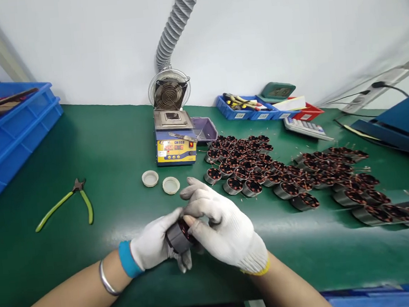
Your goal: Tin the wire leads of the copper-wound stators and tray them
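Observation:
My left hand (153,244), in a white glove with a blue cuff, is closed around a motor stator (179,238) near the front of the bench. The stator is a grey metal ring with copper windings, held tilted. Over its wound end is my right hand (219,221), in a white glove with a yellow-edged cuff. One bare fingertip shows there, and thumb and finger are pinched together at the windings. Whatever lies between them is hidden. Just beyond my hands are two small round white dishes (171,185) (150,178).
Many wound stators (252,187) stand in groups on the right. A yellow-and-blue solder pot (176,149) stands at the back below a grey hose (178,19). Green-handled cutters (61,209) lie left, near a blue crate (16,134). Tool bins (240,114) line the wall.

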A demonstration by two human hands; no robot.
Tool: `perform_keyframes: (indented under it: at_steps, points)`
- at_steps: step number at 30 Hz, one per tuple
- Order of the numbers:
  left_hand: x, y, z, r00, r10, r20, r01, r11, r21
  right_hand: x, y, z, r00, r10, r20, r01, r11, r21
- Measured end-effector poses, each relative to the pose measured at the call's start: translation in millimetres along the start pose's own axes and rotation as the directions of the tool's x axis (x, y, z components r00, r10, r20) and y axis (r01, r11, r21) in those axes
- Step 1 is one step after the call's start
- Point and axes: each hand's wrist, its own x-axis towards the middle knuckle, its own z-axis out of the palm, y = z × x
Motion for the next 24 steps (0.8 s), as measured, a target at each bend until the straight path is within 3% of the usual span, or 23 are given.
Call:
perform_keyframes:
  at_steps: [2,5,7,10,12,13,17,22,24]
  points:
    - [-2.4,-1.3,-0.1,0.999,0.043,0.013,-0.044,0.999,0.025,-9.8,8.6,-2.6,0.974,0.173,-0.149,-0.152,0.978,0.143]
    - [-7.8,4.6,-2.7,0.989,0.147,-0.004,-0.147,0.989,0.014,-29.4,19.7,-9.5,0.830,0.445,-0.335,-0.341,0.882,0.327]
    - [-11.5,9.2,-4.5,0.981,0.194,0.004,-0.194,0.981,-0.008,-42.8,23.0,-10.1,0.801,0.538,-0.261,-0.445,0.828,0.342]
    - [-16.1,12.9,-4.7,0.976,0.214,0.036,-0.212,0.976,-0.042,-56.3,20.0,-0.3,0.793,0.609,-0.015,-0.585,0.769,0.258]
    - [-18.2,13.3,-3.3,0.976,0.209,0.057,-0.206,0.977,-0.055,-58.7,15.1,9.9,0.807,0.590,0.025,-0.580,0.783,0.225]
    - [-18.9,13.2,-2.4,0.977,0.202,0.067,-0.198,0.978,-0.060,-58.1,12.8,14.4,0.837,0.548,0.006,-0.535,0.815,0.222]
    - [-20.6,13.0,-0.7,0.984,0.159,0.080,-0.155,0.986,-0.056,-50.3,8.1,20.7,0.951,0.289,-0.109,-0.267,0.946,0.184]
    - [-18.2,15.9,-5.5,0.990,0.054,0.132,-0.052,0.998,-0.021,-42.9,8.1,8.9,0.977,0.202,-0.068,-0.184,0.961,0.207]
    - [-16.2,15.2,-6.4,0.996,-0.023,0.083,0.024,1.000,-0.009,-39.5,7.2,2.4,0.982,0.189,-0.012,-0.185,0.972,0.143]
